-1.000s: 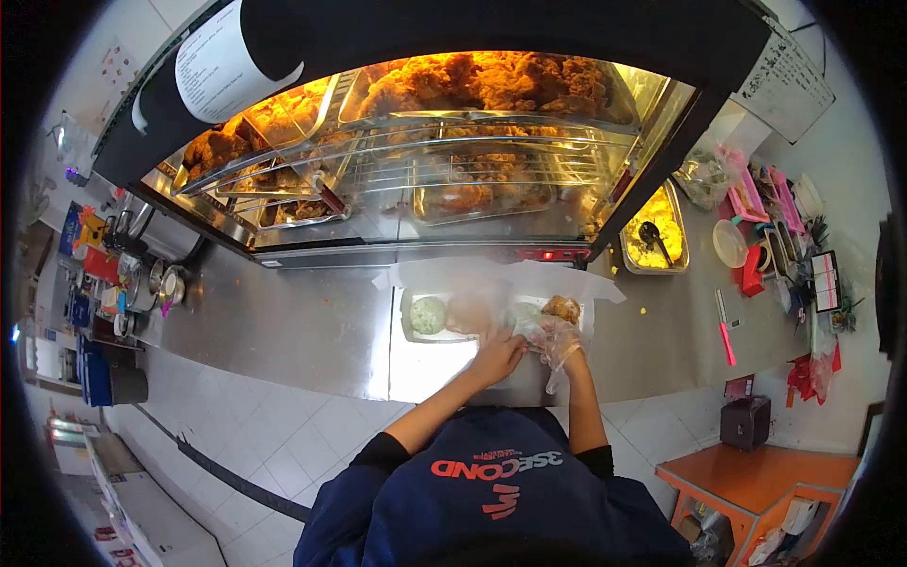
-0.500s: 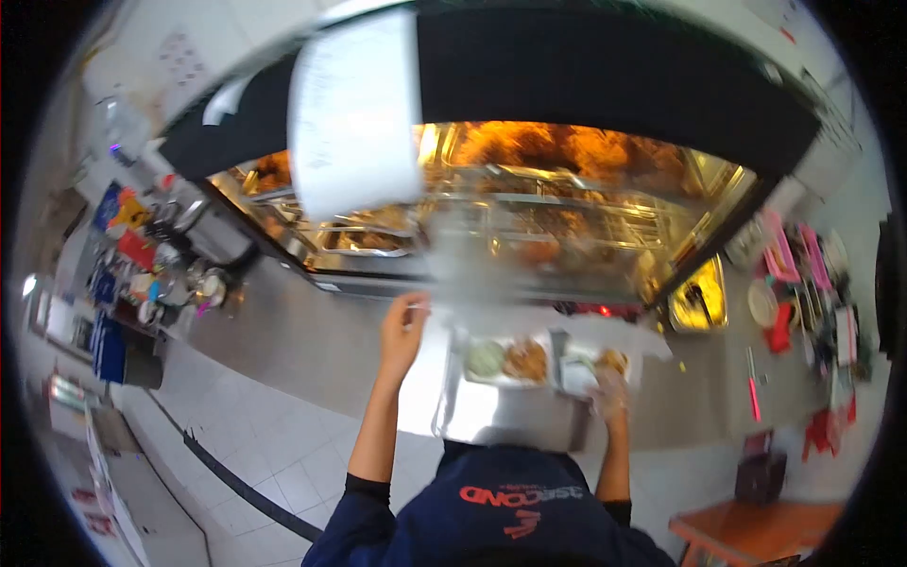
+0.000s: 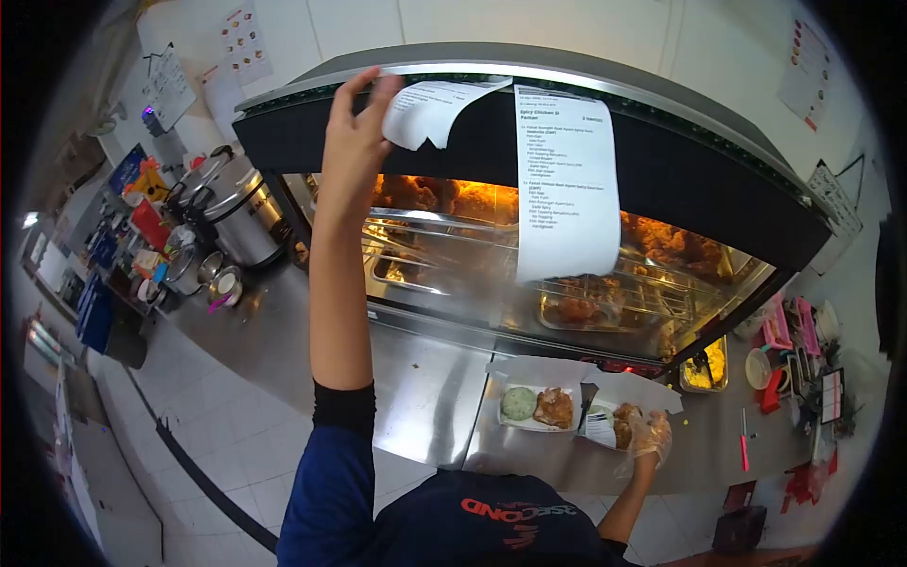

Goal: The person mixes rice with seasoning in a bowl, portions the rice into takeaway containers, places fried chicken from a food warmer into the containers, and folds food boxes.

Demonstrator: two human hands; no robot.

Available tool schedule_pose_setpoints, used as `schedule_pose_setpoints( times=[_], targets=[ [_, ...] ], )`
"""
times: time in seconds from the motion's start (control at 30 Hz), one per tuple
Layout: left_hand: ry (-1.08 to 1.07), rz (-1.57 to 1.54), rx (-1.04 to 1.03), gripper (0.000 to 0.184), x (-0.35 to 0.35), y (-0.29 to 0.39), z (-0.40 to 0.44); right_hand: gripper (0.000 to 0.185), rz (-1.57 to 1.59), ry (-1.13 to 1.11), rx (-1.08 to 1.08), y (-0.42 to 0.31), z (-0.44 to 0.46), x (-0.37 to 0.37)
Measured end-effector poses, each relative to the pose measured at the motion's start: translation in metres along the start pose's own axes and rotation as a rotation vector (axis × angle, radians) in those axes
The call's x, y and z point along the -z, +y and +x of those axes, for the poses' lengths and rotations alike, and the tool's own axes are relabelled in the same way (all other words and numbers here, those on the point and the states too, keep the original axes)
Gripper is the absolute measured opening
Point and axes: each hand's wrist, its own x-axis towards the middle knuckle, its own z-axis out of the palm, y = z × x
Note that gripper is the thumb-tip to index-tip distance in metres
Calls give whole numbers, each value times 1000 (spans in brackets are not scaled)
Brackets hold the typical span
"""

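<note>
My left hand (image 3: 359, 137) is raised to the top edge of the display case, its fingers apart at the left side of a short curled receipt (image 3: 433, 111). Whether the fingertips pinch the paper is unclear. A longer printed receipt (image 3: 567, 189) hangs beside it. Low on the right, my right hand (image 3: 650, 438), in a clear plastic glove, is at the right edge of an open box (image 3: 597, 427) holding chicken (image 3: 624, 423) and a small white printed packet. Its fingers are partly blurred. Left of it, another open box (image 3: 535, 425) contains green-tinted rice (image 3: 518, 403) and chicken (image 3: 554, 407).
The heated display case (image 3: 529, 321) with fried chicken spans the back of the steel counter (image 3: 425, 378). At the right are a tray of yellow food (image 3: 703, 369) and a pink-handled knife (image 3: 744, 449). A large cooker (image 3: 236, 208) and bowls stand at the left.
My left hand has left the boxes and risen to the receipts on the case. My right hand stays by the right box. The view has tilted up, showing both receipts.
</note>
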Motion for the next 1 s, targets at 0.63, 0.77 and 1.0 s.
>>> schedule_pose_setpoints(
  times=[0.63, 0.77, 1.0],
  targets=[
    [-1000, 511, 254, 32, -20, -279, -400, 17, 218, -177, 425, -32, -24, -38],
    [-941, 494, 225, 31, -6, -297, -416, 25, 148, -258, 459, -38, -26, -41],
    [-996, 877, 135, 23, 4, -299, -418, 32, 160, -483, 418, -49, -21, -42]
  ],
)
